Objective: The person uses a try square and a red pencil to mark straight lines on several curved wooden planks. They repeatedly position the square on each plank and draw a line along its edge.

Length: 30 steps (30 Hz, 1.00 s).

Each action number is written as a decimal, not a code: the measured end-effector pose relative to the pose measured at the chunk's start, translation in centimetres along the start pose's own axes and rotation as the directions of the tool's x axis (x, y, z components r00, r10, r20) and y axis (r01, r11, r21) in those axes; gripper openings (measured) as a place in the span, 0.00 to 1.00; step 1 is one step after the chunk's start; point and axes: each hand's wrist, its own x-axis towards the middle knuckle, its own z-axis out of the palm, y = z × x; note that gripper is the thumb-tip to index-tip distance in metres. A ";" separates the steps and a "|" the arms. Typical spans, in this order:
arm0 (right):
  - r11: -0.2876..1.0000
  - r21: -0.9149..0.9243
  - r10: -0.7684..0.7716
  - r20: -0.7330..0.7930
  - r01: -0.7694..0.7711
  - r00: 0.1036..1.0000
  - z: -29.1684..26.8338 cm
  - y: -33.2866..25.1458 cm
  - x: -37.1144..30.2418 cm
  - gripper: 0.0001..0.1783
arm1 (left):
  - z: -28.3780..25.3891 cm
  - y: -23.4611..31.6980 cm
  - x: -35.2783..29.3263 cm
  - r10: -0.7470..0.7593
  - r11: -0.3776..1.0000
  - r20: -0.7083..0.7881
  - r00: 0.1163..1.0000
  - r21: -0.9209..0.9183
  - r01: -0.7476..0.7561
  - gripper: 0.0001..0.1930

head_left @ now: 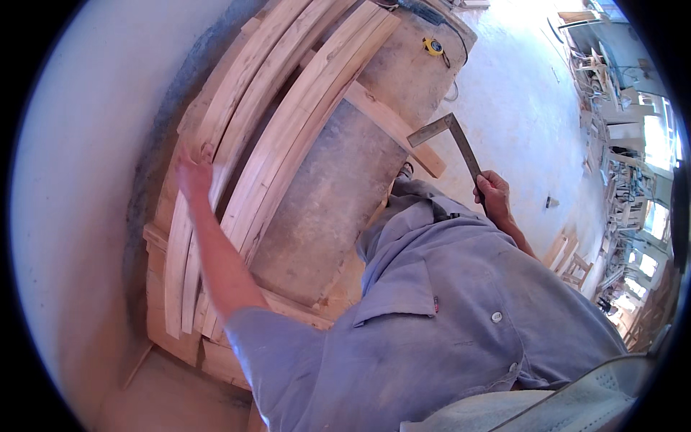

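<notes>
My left hand [194, 178] is at the leftmost long curved wooden board [175, 288], its fingers and thumb bent around the board's edges; motion softens the fingertips. Beside it runs a second curved board [259, 90], with a dark gap between that and a thicker curved timber [306, 108] nearer my body. In my right hand [494, 196] is a metal carpenter's square [466, 150], gripped by its long leg. Its short leg points left, above the end of a straight wooden piece [396, 126].
A yellow tape measure [432, 47] rests on the worn workbench [324, 194] at the far end, near a cable. A pale wall [79, 180] stands close on the left. Wooden pieces and frames [568, 259] stand on the floor at the right.
</notes>
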 end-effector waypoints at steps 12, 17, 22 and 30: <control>0.996 -0.088 0.015 -0.024 -0.017 1.000 -0.5 -0.3 -0.3 0.10 | 8.6 11.0 -14.6 0.443 0.883 0.174 0.879 0.081 -0.462 0.36; 0.997 -0.074 -0.005 -0.020 0.003 1.000 -0.7 0.8 -0.1 0.10 | 11.3 10.0 -14.4 0.437 0.868 0.104 0.893 0.211 -0.449 0.42; 0.998 -0.060 -0.030 0.015 0.031 0.999 -1.5 2.6 0.3 0.11 | 11.4 10.6 -14.3 0.437 0.863 0.111 0.893 0.230 -0.451 0.43; 0.999 -0.039 -0.029 0.007 0.029 1.000 -4.5 4.6 1.2 0.11 | 11.4 11.8 -19.5 0.432 0.863 0.181 0.884 0.203 -0.463 0.44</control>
